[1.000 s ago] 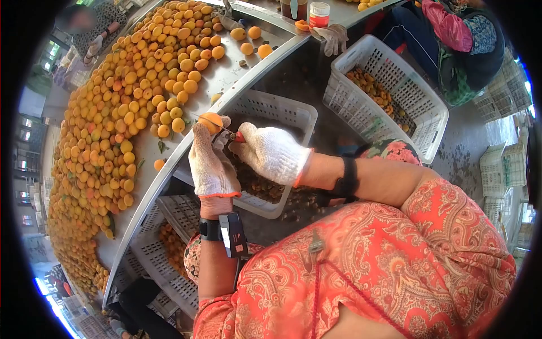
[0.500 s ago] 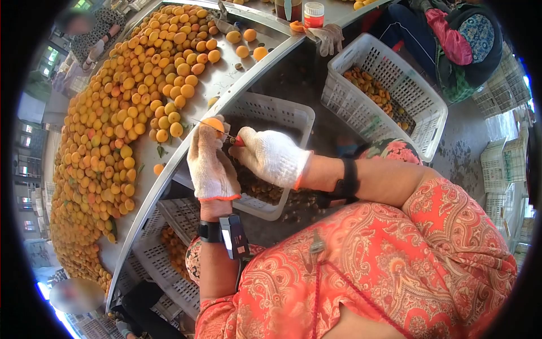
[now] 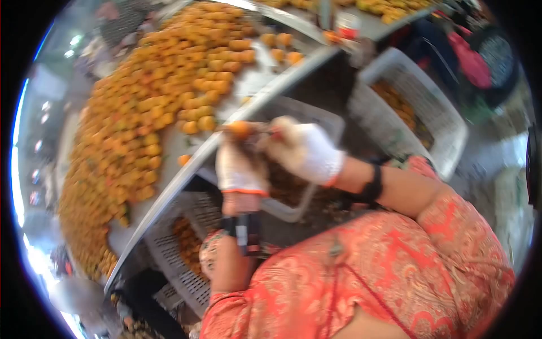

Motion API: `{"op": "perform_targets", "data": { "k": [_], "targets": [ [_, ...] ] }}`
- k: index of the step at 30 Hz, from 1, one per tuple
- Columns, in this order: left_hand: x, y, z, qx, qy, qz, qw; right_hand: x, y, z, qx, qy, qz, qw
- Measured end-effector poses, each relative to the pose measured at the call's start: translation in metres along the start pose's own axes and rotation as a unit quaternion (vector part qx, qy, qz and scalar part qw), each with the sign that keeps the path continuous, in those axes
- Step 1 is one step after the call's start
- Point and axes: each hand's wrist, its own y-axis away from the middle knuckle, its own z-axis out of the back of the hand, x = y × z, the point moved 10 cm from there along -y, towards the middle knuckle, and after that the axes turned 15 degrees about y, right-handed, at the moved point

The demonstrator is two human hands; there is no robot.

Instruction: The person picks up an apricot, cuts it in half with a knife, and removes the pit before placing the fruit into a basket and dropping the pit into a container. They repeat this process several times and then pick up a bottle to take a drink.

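In my white-gloved left hand (image 3: 241,166), closed fingers grip an orange apricot (image 3: 239,130) near the metal table edge. My right hand (image 3: 307,150), also gloved, is closed around a small tool with a red handle (image 3: 276,133), just right of the apricot. Motion blur hides the tool's working end and whether it touches the fruit. Both hands are above a white plastic crate (image 3: 319,121) with brownish pieces at its bottom. Left of them, a great heap of apricots (image 3: 130,118) covers the metal table (image 3: 169,169).
A second crate (image 3: 451,138) with orange pieces stands at right, near a seated person (image 3: 446,56). Another crate (image 3: 169,243) with orange pieces is below the table edge (image 3: 192,169). A jar (image 3: 348,25) stands at the top. Other people are at the left.
The whole view has shifted and blurred, so the hands and table appear farther right. Both hands keep their grips, the left on the apricot and the right on the red-handled tool.
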Motion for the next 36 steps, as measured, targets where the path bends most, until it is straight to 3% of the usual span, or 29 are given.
{"op": "perform_targets", "data": {
  "k": [2, 3, 4, 9, 10, 15, 17, 20, 25, 28, 34, 36],
  "targets": [
    [0.004, 0.008, 0.001, -0.064, -0.017, -0.032, 0.997, -0.006, -0.011, 0.016, -0.041, -0.131, -0.034, 0.99],
    [0.014, 0.008, -0.001, 0.017, -0.08, -0.002, 0.997, -0.001, -0.017, 0.029, -0.045, -0.049, -0.04, 0.997],
    [0.018, 0.011, -0.014, 0.03, -0.098, -0.005, 0.995, 0.002, -0.021, 0.033, -0.07, -0.029, -0.014, 0.997],
    [0.024, 0.015, -0.026, 0.065, -0.201, -0.022, 0.977, -0.002, -0.027, 0.023, -0.014, -0.039, -0.026, 0.999],
    [0.026, 0.014, -0.022, 0.058, -0.202, -0.015, 0.978, -0.005, -0.026, 0.02, -0.002, -0.066, -0.064, 0.996],
    [0.029, 0.014, -0.03, 0.067, -0.141, -0.027, 0.987, -0.014, -0.033, 0.013, 0.028, -0.029, -0.075, 0.996],
    [0.035, 0.001, -0.022, 0.111, -0.159, -0.081, 0.978, -0.029, -0.034, -0.001, 0.053, -0.115, -0.104, 0.987],
    [0.037, 0.013, -0.027, 0.073, -0.156, 0.032, 0.985, -0.046, -0.03, -0.019, 0.087, -0.219, -0.164, 0.958],
    [0.04, 0.007, -0.023, 0.073, -0.122, -0.025, 0.989, -0.053, -0.026, -0.034, 0.106, -0.256, -0.228, 0.933],
    [0.037, 0.018, -0.027, 0.052, -0.109, 0.014, 0.993, -0.045, -0.023, -0.03, 0.077, -0.234, -0.2, 0.948],
    [0.045, 0.035, -0.031, -0.038, 0.045, 0.121, 0.991, -0.007, -0.024, -0.008, 0.023, -0.093, -0.088, 0.991],
    [0.062, 0.044, -0.025, -0.119, 0.146, 0.203, 0.961, 0.011, -0.024, -0.002, -0.004, 0.001, 0.003, 1.0]
  ]
}}
